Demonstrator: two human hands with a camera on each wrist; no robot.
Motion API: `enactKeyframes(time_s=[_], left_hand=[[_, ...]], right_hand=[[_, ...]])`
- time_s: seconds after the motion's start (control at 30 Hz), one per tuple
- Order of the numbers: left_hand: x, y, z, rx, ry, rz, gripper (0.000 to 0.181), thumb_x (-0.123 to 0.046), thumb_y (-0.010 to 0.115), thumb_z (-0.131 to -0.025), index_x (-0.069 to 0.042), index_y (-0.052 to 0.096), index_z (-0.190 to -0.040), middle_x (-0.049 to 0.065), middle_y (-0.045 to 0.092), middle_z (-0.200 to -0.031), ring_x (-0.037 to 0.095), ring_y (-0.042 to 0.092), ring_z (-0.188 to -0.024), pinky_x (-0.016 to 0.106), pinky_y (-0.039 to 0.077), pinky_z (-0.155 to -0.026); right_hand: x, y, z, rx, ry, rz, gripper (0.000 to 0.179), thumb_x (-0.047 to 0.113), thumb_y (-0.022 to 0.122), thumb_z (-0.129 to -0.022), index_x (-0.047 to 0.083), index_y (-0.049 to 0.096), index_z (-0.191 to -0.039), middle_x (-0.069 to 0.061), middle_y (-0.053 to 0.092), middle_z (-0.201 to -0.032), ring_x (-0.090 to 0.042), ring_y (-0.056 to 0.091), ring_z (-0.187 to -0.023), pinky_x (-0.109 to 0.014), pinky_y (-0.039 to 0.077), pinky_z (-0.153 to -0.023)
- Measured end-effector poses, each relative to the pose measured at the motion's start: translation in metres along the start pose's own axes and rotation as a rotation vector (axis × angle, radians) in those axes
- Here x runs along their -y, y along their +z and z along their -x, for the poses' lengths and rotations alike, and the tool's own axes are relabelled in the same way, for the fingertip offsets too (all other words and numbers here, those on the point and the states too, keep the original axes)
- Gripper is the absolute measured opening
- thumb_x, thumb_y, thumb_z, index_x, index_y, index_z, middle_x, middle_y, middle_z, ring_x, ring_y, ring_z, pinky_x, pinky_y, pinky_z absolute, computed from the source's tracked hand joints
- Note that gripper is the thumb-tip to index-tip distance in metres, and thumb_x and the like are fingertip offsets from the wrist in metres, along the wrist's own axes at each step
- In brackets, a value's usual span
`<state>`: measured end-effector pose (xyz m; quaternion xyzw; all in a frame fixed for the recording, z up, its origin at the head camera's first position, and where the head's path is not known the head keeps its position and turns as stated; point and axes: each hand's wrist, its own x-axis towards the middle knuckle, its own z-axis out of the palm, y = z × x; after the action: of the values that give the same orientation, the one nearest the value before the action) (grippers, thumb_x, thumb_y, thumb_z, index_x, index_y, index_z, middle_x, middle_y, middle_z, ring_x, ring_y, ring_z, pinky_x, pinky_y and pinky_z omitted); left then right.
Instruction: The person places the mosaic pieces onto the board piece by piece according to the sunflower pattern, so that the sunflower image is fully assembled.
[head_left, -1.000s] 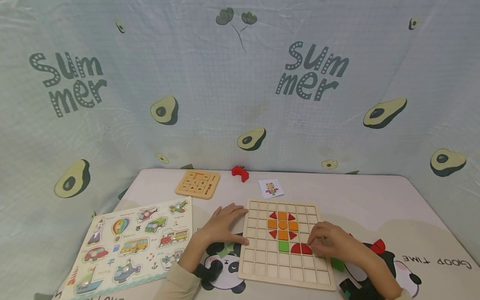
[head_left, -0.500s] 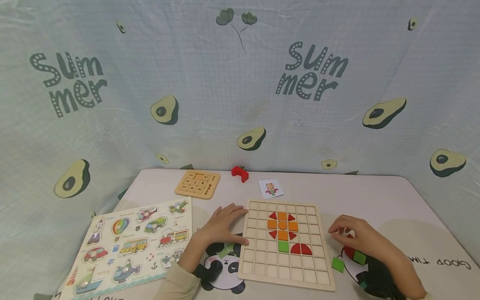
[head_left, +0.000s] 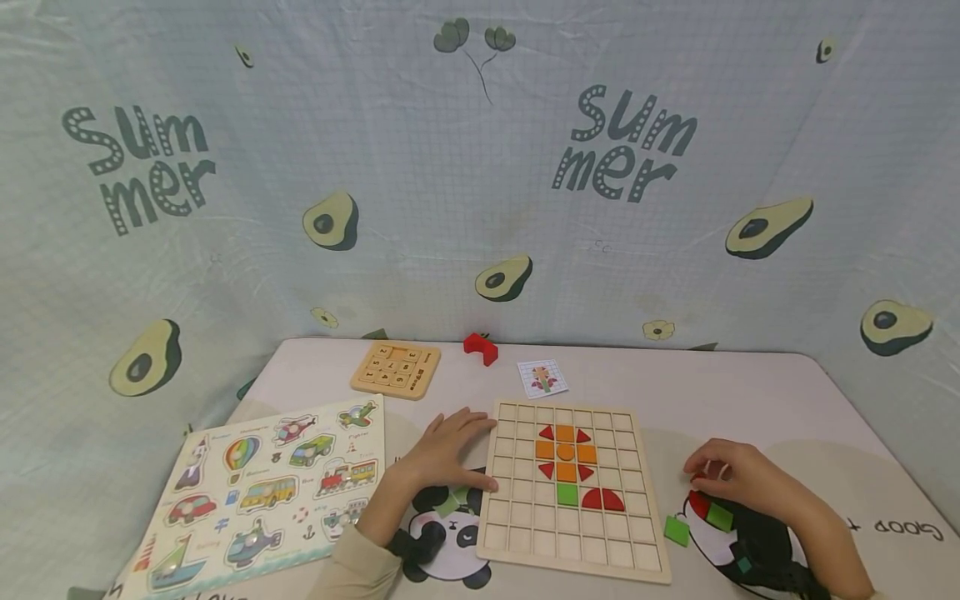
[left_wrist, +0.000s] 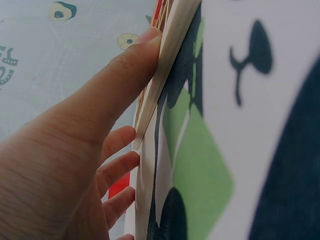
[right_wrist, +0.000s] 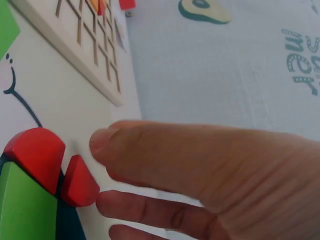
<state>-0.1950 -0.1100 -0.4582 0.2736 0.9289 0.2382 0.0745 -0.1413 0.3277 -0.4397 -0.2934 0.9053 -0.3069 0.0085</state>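
A wooden grid board (head_left: 525,531) lies on the table, with orange squares (head_left: 566,472), small red triangles, one green square (head_left: 567,494) and two red quarter-round pieces (head_left: 602,499) set in its cells. My left hand (head_left: 442,454) rests at the board's left side, fingers spread; in the left wrist view its thumb (left_wrist: 135,57) touches the frame edge. To the right of the board, my right hand (head_left: 750,479) hovers with loosely bent fingers over loose pieces. In the right wrist view its fingertips are right beside a red piece (right_wrist: 81,182), near a red rounded piece (right_wrist: 39,157) and a green block (right_wrist: 25,205).
A vehicle picture puzzle (head_left: 300,475) lies at the left, a wooden number slide puzzle (head_left: 396,369) behind it. A small pattern card (head_left: 542,379) and a red arch-shaped piece (head_left: 481,348) lie at the back. Another green square (head_left: 677,531) sits beside the board's right edge.
My right hand has left the board, where a second red piece now shows fully, and moved right to the loose pieces. My left hand has stayed in place.
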Motion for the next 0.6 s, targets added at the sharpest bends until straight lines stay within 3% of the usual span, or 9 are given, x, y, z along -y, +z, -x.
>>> enactKeyframes(time_s=[0.33, 0.6], left_hand=[[0.001, 0.001, -0.001, -0.003, 0.003, -0.012, 0.088, -0.054, 0.081, -0.07, -0.017, 0.048, -0.143, 0.005, 0.043, -0.149, 0.034, 0.027, -0.145, 0.06, 0.014, -0.118], [0.0, 0.0, 0.0, -0.002, -0.004, -0.012, 0.088, -0.054, 0.081, -0.07, -0.017, 0.048, -0.143, 0.005, 0.043, -0.149, 0.034, 0.027, -0.145, 0.06, 0.014, -0.118]], right_hand=[[-0.009, 0.004, 0.001, 0.028, 0.107, 0.016, 0.018, 0.0, 0.076, -0.077, 0.003, 0.066, -0.092, -0.002, 0.058, -0.088, 0.003, 0.047, -0.069, -0.02, 0.052, -0.059], [-0.013, 0.009, -0.004, -0.007, -0.059, -0.012, 0.022, -0.005, 0.076, -0.075, 0.005, 0.065, -0.091, 0.001, 0.058, -0.086, 0.002, 0.047, -0.07, -0.021, 0.05, -0.057]])
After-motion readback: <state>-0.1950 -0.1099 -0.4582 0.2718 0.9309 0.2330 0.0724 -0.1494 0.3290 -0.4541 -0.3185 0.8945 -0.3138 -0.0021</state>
